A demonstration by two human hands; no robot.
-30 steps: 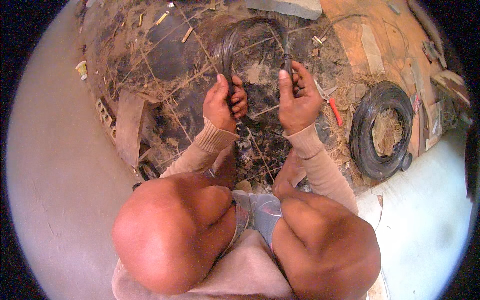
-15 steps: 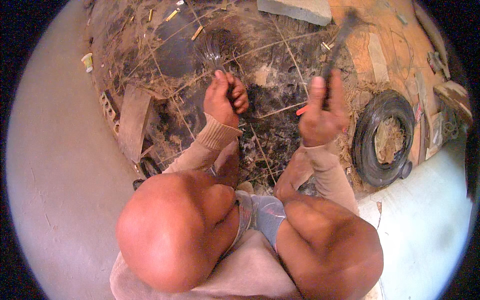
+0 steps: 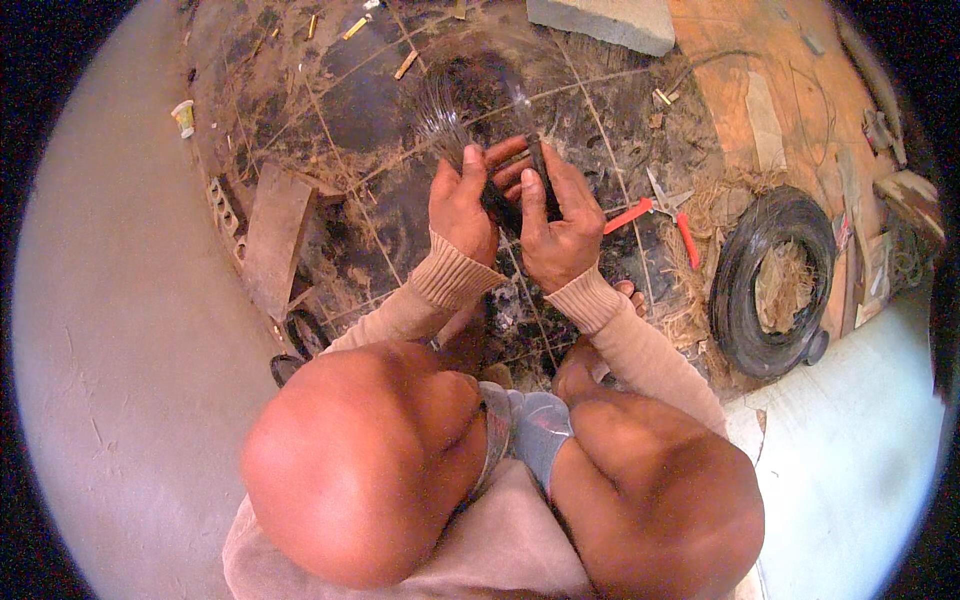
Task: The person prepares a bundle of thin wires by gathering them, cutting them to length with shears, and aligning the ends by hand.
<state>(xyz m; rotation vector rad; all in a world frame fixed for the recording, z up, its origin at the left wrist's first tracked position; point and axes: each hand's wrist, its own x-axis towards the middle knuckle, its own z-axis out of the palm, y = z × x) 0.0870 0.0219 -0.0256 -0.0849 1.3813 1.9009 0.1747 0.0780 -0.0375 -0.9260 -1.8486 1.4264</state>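
My left hand (image 3: 463, 210) is closed round a bundle of thin, dark, shiny wire-like strands (image 3: 440, 125), which fan out beyond the thumb. My right hand (image 3: 563, 225) sits close beside it, thumb and fingers closed on a second dark bundle of strands (image 3: 534, 150). The two hands nearly meet, and their lower ends of the bundles are partly hidden between the palms. Just right of my right hand, red-handled snips (image 3: 655, 208) lie on the floor with their blades apart.
A black coil (image 3: 728, 290), seemingly wire, lies at the right with tan fibres inside it. A pale block (image 3: 605, 22) rests at the far side. At the left are a wooden board (image 3: 272, 235) and a small cup (image 3: 183, 118). Dirt and scraps cover the tiled floor.
My right hand has swung left with its bundle, from above the snips to beside my left hand. The snips are now uncovered. My left hand has shifted slightly right.
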